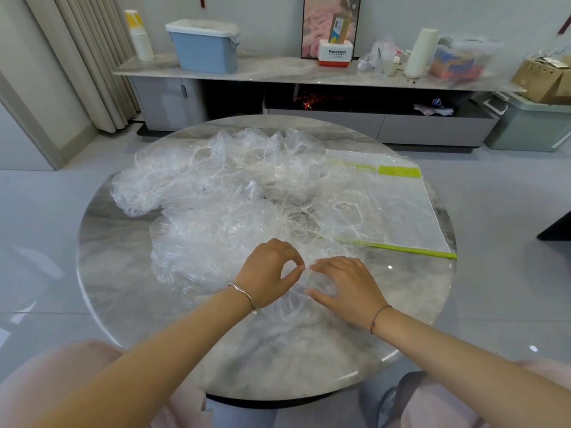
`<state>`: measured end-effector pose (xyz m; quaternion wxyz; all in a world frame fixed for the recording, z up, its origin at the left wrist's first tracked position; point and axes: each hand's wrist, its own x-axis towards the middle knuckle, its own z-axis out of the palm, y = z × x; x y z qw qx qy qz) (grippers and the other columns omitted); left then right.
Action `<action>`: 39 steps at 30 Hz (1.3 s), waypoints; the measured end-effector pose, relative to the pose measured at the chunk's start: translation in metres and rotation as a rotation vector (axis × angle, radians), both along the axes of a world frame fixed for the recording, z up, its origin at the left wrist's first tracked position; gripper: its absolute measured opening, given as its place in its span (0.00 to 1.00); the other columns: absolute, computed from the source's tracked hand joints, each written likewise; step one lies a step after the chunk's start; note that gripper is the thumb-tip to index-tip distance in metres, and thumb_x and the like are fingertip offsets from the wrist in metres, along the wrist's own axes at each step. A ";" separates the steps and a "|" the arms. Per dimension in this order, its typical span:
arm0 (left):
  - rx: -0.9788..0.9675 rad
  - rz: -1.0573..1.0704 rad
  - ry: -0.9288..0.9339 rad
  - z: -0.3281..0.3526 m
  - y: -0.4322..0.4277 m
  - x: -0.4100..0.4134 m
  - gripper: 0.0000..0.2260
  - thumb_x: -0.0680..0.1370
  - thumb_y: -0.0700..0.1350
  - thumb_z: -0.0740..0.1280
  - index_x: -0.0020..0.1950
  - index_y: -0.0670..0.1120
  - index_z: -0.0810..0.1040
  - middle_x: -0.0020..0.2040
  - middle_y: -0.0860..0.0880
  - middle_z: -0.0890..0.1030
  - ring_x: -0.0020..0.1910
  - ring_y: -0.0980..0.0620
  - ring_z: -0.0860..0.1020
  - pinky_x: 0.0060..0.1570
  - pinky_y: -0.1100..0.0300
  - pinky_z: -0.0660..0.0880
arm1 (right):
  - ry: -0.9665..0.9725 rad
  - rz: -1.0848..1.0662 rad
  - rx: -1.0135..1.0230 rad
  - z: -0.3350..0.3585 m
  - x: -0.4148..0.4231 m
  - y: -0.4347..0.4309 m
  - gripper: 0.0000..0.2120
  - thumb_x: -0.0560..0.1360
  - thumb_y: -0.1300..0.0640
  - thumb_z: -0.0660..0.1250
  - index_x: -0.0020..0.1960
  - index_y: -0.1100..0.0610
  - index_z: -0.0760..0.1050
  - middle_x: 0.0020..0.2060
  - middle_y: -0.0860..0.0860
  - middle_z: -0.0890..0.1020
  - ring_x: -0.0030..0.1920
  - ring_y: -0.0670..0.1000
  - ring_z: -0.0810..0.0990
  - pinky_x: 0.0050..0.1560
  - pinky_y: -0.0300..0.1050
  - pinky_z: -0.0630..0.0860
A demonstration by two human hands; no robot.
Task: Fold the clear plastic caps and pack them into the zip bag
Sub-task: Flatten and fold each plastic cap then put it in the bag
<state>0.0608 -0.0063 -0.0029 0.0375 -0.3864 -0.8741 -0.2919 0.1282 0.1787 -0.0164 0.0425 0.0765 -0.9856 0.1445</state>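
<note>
A cap (pixel 296 291) is pinched by the left hand (pixel 268 273) and flattened under the open right hand (pixel 346 285) for folding; the bag (pixel 401 211) lies near.

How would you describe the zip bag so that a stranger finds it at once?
Look at the round marble table, on its far right part. The zip bag lies flat there beside the crumpled clear caps. Only it is smooth, rectangular and edged with lime green strips.

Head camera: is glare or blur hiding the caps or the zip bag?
Head view: small glare spots on the table; the clear plastic caps blend into the marble, edges hard to separate; the zip bag reads by its green strips; shelf items at far right are smeared; wide-angle bending at the borders.
</note>
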 end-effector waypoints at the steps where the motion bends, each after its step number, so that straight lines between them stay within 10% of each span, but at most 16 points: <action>1: 0.029 0.013 -0.044 0.001 0.001 0.001 0.06 0.77 0.49 0.65 0.48 0.50 0.81 0.48 0.55 0.81 0.51 0.55 0.75 0.54 0.59 0.70 | -0.002 -0.009 -0.024 0.003 0.001 -0.002 0.35 0.68 0.28 0.50 0.64 0.48 0.75 0.63 0.43 0.76 0.64 0.44 0.72 0.63 0.37 0.58; 6: 0.158 0.076 -0.256 0.010 0.014 0.010 0.06 0.76 0.50 0.67 0.51 0.53 0.80 0.52 0.57 0.79 0.55 0.59 0.72 0.60 0.60 0.68 | -0.008 -0.072 -0.214 0.010 0.004 -0.009 0.25 0.71 0.36 0.65 0.63 0.48 0.76 0.58 0.44 0.80 0.59 0.45 0.76 0.61 0.38 0.67; 12: -0.158 -0.147 -0.006 0.009 0.004 -0.002 0.47 0.63 0.65 0.73 0.76 0.56 0.52 0.75 0.55 0.55 0.72 0.57 0.52 0.71 0.65 0.45 | 0.096 -0.033 -0.303 0.011 0.002 0.002 0.11 0.75 0.60 0.67 0.56 0.52 0.81 0.54 0.47 0.83 0.57 0.48 0.78 0.61 0.44 0.71; 17: -0.152 -0.145 0.092 -0.006 -0.004 -0.010 0.22 0.66 0.45 0.76 0.58 0.55 0.78 0.71 0.52 0.66 0.72 0.45 0.60 0.70 0.51 0.58 | 0.150 0.196 -0.215 0.004 0.011 0.019 0.13 0.73 0.56 0.63 0.55 0.50 0.81 0.55 0.44 0.81 0.59 0.44 0.73 0.63 0.33 0.60; 21: -0.081 -0.190 0.102 -0.010 -0.003 -0.008 0.10 0.69 0.45 0.74 0.49 0.50 0.79 0.61 0.53 0.78 0.67 0.47 0.69 0.66 0.54 0.63 | 0.165 0.119 -0.204 -0.004 0.017 0.031 0.15 0.69 0.61 0.62 0.50 0.51 0.82 0.49 0.45 0.81 0.52 0.45 0.73 0.58 0.34 0.62; 24: -0.134 -0.165 0.055 -0.008 0.003 0.001 0.10 0.71 0.45 0.72 0.52 0.49 0.80 0.56 0.50 0.79 0.62 0.49 0.72 0.63 0.61 0.62 | 0.121 0.068 -0.218 -0.011 0.021 0.035 0.14 0.64 0.64 0.66 0.45 0.51 0.82 0.43 0.42 0.78 0.46 0.42 0.70 0.54 0.26 0.58; 29: -0.252 -0.074 -0.014 -0.012 0.003 0.001 0.15 0.74 0.56 0.67 0.57 0.50 0.79 0.54 0.48 0.76 0.55 0.50 0.71 0.59 0.66 0.60 | -0.064 -0.052 -0.350 -0.018 0.024 0.030 0.21 0.68 0.34 0.63 0.40 0.51 0.80 0.37 0.41 0.78 0.44 0.42 0.72 0.50 0.31 0.61; 39: -0.025 0.157 -0.231 -0.015 0.010 -0.001 0.09 0.74 0.53 0.70 0.48 0.49 0.76 0.33 0.55 0.82 0.34 0.58 0.77 0.46 0.64 0.70 | -0.101 -0.366 -0.413 -0.015 0.016 0.028 0.17 0.73 0.53 0.69 0.30 0.52 0.65 0.29 0.45 0.71 0.35 0.44 0.70 0.51 0.43 0.63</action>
